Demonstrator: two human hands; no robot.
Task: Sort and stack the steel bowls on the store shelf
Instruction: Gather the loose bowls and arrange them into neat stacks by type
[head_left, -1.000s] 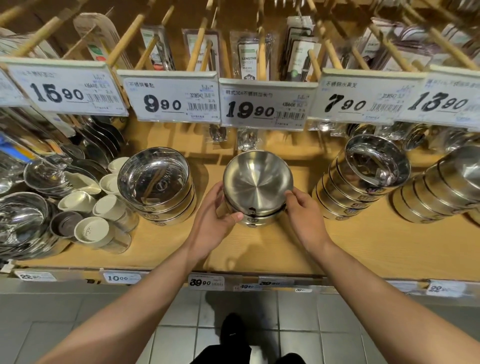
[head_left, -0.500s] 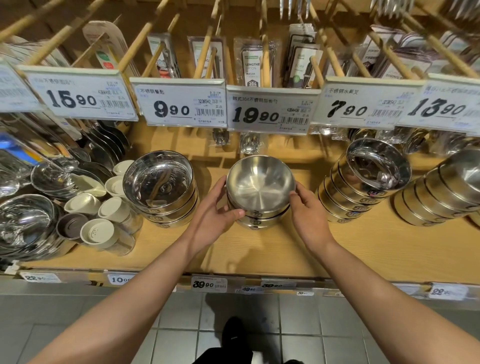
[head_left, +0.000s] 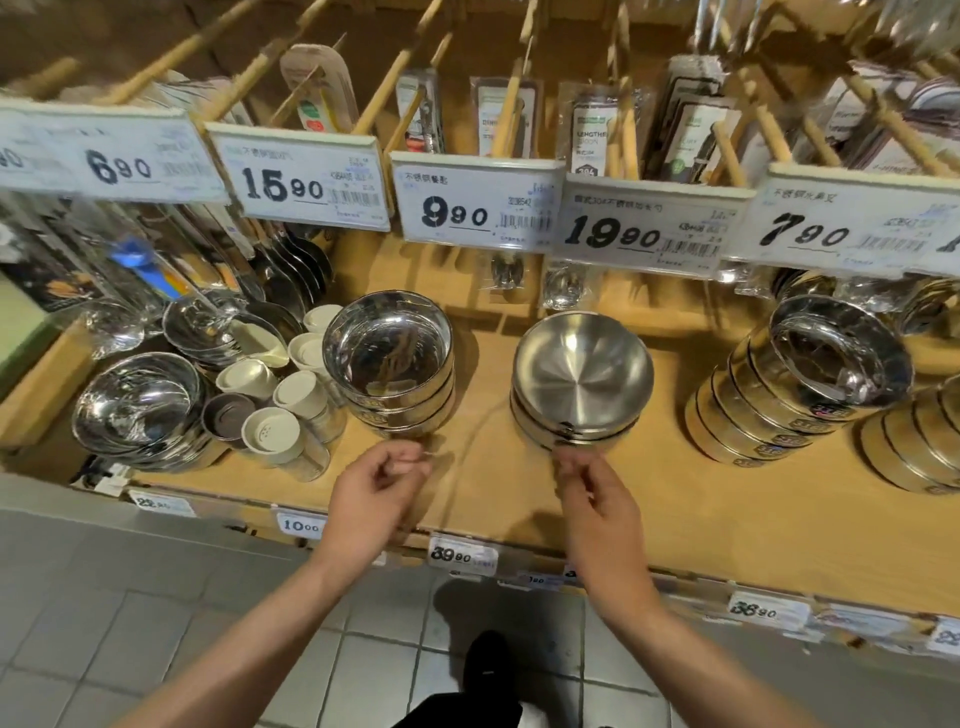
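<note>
1. Brushed, round steel bowls (head_left: 582, 382) sit stacked mid-shelf on pale wood (head_left: 701, 499).
2. Left hand (head_left: 374, 499) hangs loosely curled, holding nothing.
3. Right hand (head_left: 597, 514), fingers loosely bent, hovers just before the stack, empty.

This is a shop's kitchenware aisle. White printed price cards (head_left: 470, 205) with barcodes hang across the top of the frame, small price labels (head_left: 461, 555) line the light wooden shelf (head_left: 675, 499) edge, packaged utensils (head_left: 592, 130) hang on wooden pegs, and stacked shiny steel bowls (head_left: 582, 379) sit on display.
</note>
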